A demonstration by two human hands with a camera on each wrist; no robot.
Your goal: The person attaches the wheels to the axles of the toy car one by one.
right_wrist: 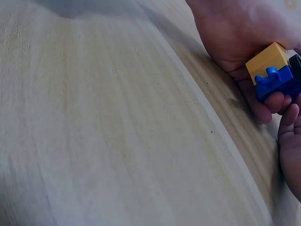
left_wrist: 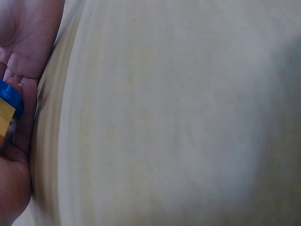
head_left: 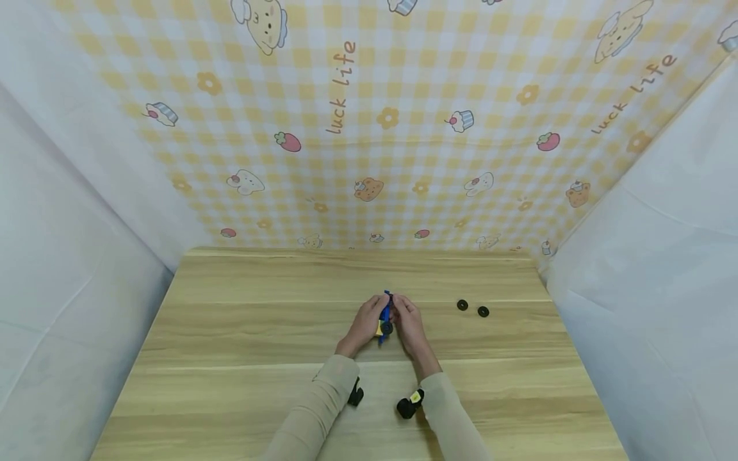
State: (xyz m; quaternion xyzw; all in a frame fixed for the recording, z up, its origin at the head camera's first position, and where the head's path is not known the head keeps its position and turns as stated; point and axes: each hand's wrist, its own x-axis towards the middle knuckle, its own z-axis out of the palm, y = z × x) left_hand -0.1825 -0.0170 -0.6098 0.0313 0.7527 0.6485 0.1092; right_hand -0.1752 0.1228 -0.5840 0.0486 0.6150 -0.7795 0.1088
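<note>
A small blue and yellow toy car (head_left: pixel 385 314) is held between both hands above the table. My left hand (head_left: pixel 364 320) grips its body from the left, with the yellow block (right_wrist: pixel 269 61) against the palm and fingers curled under the blue base (right_wrist: pixel 277 84). A black wheel (head_left: pixel 387 328) sits on the car's near end, facing right. At the far end, the right hand (head_left: pixel 409 322) pinches with thumb and fingers around a small dark, wheel-like piece, mostly covered by the fingertips. In the left wrist view only the blue edge (left_wrist: pixel 11 96) and part of the yellow show.
Two loose black wheels (head_left: pixel 462 305) lie on the wooden table (head_left: pixel 242 333) to the right of the hands. A checked yellow cloth (head_left: pixel 392 153) hangs behind the table, with white sheets at both sides. Black wrist cameras hang under both sleeves.
</note>
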